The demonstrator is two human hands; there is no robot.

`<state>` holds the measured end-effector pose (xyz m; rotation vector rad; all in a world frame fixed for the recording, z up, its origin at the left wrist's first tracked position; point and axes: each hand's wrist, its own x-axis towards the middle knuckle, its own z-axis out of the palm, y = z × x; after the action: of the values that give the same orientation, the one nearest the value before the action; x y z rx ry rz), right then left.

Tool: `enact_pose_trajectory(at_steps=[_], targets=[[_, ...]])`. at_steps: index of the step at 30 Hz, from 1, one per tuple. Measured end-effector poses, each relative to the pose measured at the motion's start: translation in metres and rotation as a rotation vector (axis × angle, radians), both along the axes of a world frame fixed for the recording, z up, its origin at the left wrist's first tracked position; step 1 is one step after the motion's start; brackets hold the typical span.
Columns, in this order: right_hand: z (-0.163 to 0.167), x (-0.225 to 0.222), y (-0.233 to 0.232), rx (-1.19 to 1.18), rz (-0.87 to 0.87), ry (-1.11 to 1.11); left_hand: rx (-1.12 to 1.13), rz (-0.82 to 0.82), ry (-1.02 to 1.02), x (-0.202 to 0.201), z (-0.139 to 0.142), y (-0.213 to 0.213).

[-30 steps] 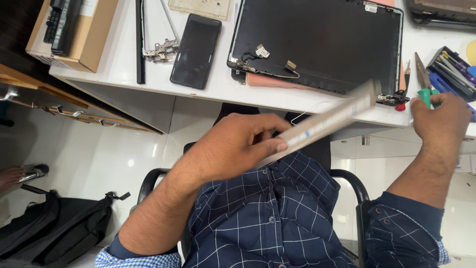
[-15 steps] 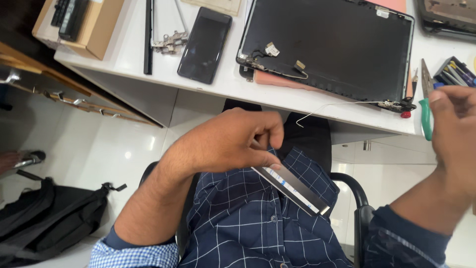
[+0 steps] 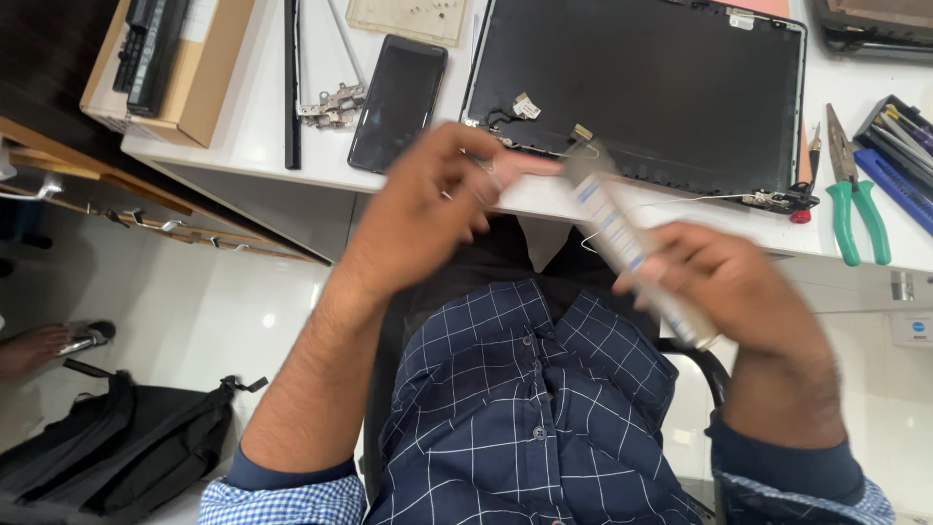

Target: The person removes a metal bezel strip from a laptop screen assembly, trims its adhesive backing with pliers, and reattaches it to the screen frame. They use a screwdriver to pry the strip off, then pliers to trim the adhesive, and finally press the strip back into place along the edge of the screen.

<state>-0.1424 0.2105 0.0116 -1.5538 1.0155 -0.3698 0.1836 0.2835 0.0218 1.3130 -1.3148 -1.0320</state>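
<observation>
Above white table [image 3: 272, 156], both hands now on strip [image 3: 632, 243]: right hand [image 3: 739, 292] newly gripping, left hand [image 3: 437, 209] pinching.

Both hands blur — the left hand [image 3: 428, 209] fingers [image 3: 505, 170] smear over the strip's [image 3: 632, 243] top end.

A person in a blue checked shirt [image 3: 530, 437] sits at a white worktop [image 3: 253, 117]. The right hand [image 3: 743, 287] holds a long thin grey strip [image 3: 632, 238] with blue marks, tilted. The left hand [image 3: 428, 209] is at the strip's far end, fingers curled, a bit blurry. On the worktop lie a black laptop lid [image 3: 651, 78], a dark phone [image 3: 398, 102], green pliers [image 3: 855, 204] on the right, and a cardboard box [image 3: 194, 73] on the left. A black bag [image 3: 107, 452] lies on the floor.
</observation>
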Motion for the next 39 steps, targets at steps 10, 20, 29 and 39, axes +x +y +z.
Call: enact_pose_trajectory(at_steps=[10, 20, 29, 39], targets=[[-0.003, -0.047, -0.038, -0.188, -0.42, -0.258, -0.15, 0.347, -0.364, 0.034, -0.063, -0.088], [-0.014, -0.049, -0.048, -0.191, -0.473, -0.433, 0.177, 0.11, -0.079, 0.037, -0.061, -0.138], [-0.018, -0.034, -0.052, -0.243, -0.427, -0.638, 0.232, 0.0, 0.402, 0.006, -0.065, -0.066], [-0.03, -0.024, -0.068, -0.258, -0.511, -0.671, 0.13, 0.058, 0.268, -0.021, -0.06, -0.043]])
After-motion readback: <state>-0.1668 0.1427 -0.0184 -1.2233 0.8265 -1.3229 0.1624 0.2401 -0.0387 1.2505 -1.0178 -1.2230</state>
